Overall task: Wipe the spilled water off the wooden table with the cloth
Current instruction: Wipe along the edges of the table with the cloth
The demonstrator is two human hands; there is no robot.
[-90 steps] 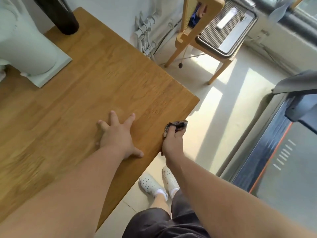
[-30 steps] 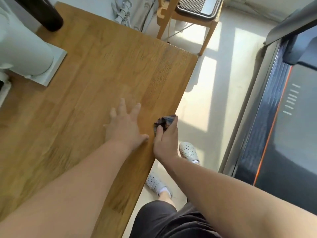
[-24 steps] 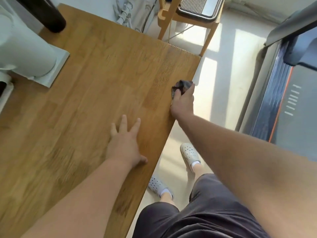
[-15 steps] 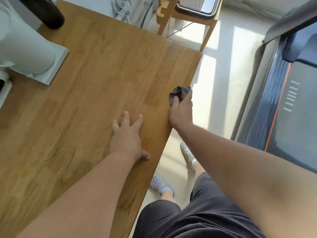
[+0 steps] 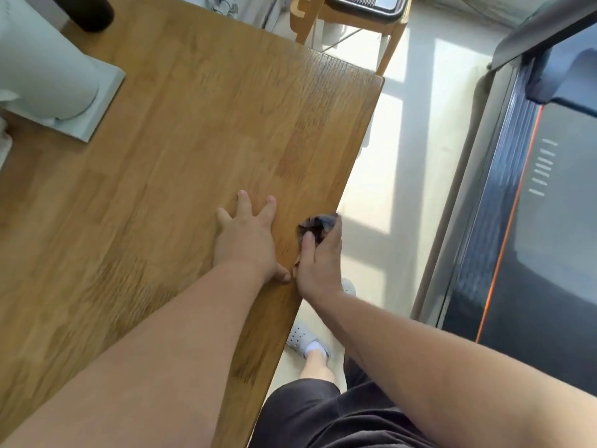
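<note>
Here the right hand [image 5: 318, 260] pinches the dark cloth [image 5: 316, 225] against the wooden table [image 5: 181, 150] edge, at four o'clock. The left hand [image 5: 247, 240] lies flat just beside it at nine o'clock, fingers spread.

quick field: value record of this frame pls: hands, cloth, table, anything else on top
left hand: open, palm flat on the table, fingers spread
right hand: closed on the cloth, at the table's right edge
cloth: dark, bunched, pressed on the edge
wooden table: no water visible; frame blurred, cannot confirm dry
hand spacing: left thumb nearly touching the right hand
white appliance: on the table's far left
black cylinder: at the far corner
floor side: treadmill to the right
</note>
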